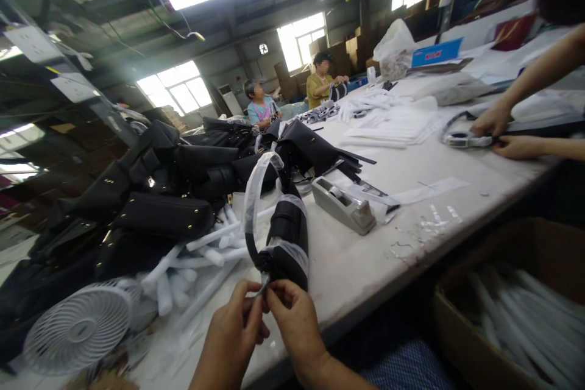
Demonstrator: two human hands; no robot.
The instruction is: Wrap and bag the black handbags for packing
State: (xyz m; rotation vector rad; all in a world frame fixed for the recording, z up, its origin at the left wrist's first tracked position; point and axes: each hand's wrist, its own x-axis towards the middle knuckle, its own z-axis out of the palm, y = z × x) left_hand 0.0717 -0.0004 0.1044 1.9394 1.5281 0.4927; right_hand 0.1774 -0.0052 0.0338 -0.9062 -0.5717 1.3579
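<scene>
A black handbag (287, 228) lies in front of me, partly wrapped in thin white film. Its handle (251, 213) arches upward with a pale wrapping around it. At the bag's near end, my left hand (233, 329) pinches a thin pale strip (264, 283) by the base of the handle. My right hand (295, 320) meets it there, thumb and fingers pressed together on the same strip. What the strip is made of is too small to tell, and fingers cover part of it.
Black handbags (159, 213) pile up at left, beside white foam tubes (214, 244) and a white fan (80, 329). A tape dispenser (342, 204) stands right of the bag. A co-worker's hands (507, 131) work at far right. Below sits a carton (457, 323) of white tubes.
</scene>
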